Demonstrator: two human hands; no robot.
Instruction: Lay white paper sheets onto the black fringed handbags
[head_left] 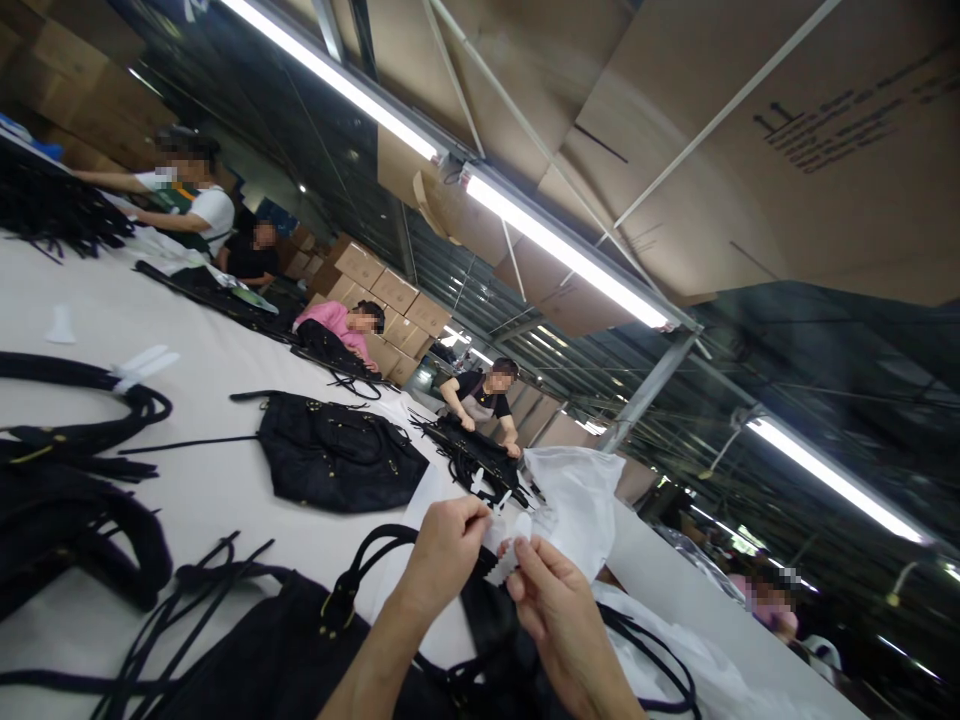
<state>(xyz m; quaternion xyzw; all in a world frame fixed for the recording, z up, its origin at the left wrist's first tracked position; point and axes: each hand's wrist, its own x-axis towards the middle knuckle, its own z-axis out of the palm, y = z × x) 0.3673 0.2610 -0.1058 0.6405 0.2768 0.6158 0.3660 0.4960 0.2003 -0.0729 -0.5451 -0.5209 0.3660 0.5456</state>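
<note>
My left hand (446, 545) is closed in a pinch at the edge of a thin white piece (496, 572). My right hand (551, 605) grips the same piece between thumb and fingers. It has a rounded tip at the top and a jagged lower edge; whether it is one piece or two, I cannot tell. Below both hands lies a black bag (262, 650) with cord handles and brass-coloured fittings, partly covered by my forearms. Farther off on the pale table (210, 460) rests another black bag (337, 450).
White rounded strips (146, 368) lie over black handles at the left. Clear plastic wrapping (574, 500) stands beyond my right hand. Co-workers sit along the far table edge, one in a pink top (326, 322). Stacked cartons (390, 295) and tube lights (562, 245) are behind and above.
</note>
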